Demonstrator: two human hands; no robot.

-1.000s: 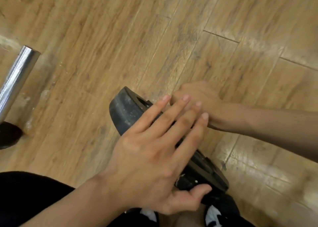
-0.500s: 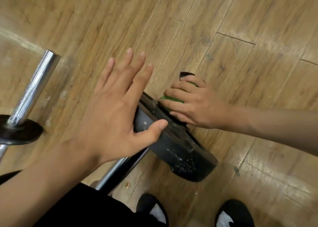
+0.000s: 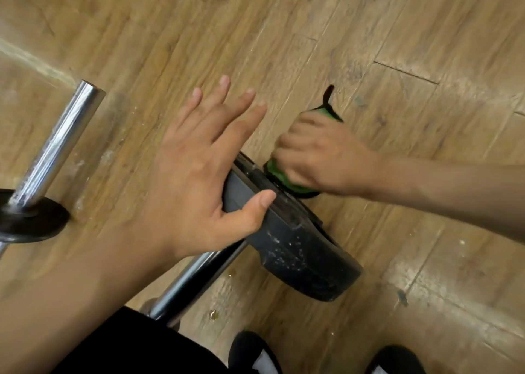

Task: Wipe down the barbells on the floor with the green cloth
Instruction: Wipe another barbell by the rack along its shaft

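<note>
Mid-task by the look of it: working the far face of the black round barbell plate (image 3: 298, 248) with the crumpled green cloth (image 3: 287, 182). No telling how much of that face is done. Near rim not clean: speckled with pale dust and scuffs, so likely left to do, along with the chrome steel bar (image 3: 196, 277) through it. Stands on edge on the wood-plank floor (image 3: 397, 33), centre frame. Right hand (image 3: 321, 158) clenched round the cloth, pressed to the far face, motion-blurred. Left hand (image 3: 193, 175) unclenched, fingers straight, thumb over the rim, bracing. Second chrome barbell (image 3: 56, 146) with small black disc (image 3: 28, 220) at far left, well apart, untouched; probably next. Black shoes (image 3: 250, 351) at bottom edge.
</note>
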